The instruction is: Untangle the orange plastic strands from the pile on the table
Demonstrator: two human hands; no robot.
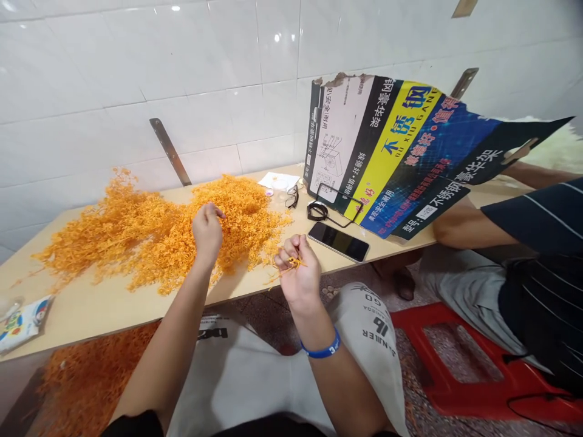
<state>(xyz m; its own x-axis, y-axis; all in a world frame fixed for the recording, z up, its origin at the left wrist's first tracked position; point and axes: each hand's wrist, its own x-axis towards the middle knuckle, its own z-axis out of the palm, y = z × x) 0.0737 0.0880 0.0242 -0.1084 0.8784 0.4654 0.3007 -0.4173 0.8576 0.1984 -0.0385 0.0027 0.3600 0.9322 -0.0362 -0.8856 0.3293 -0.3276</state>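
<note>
Orange strands (296,263), thin and wiry, poke out between the curled fingers of the right hand (298,267), whose thumb is pressed to the bent forefinger; the hand is just over the surface's front edge. The left hand (208,230) has its fingers bent inward, close to the thumb, but whether they pinch anything I cannot tell. It is over the front of a frizzy orange heap (241,206), a springy tangle of fine, branching curls that spreads from the middle of the pale, smooth surface (91,311) towards its left end. A glossy blue wristband (322,345) circles the right forearm.

Near the right hand, along the front edge, lies a flat, dark-glass phone (339,241). Behind it are a black looped band (317,211) and thin-rimmed glasses (292,197), with white paper (279,181) near the back edge. Printed cardboard (387,158), ragged along its torn top, stands tilted at the right. A crinkled plastic packet (25,325) lies at the front left corner.
</note>
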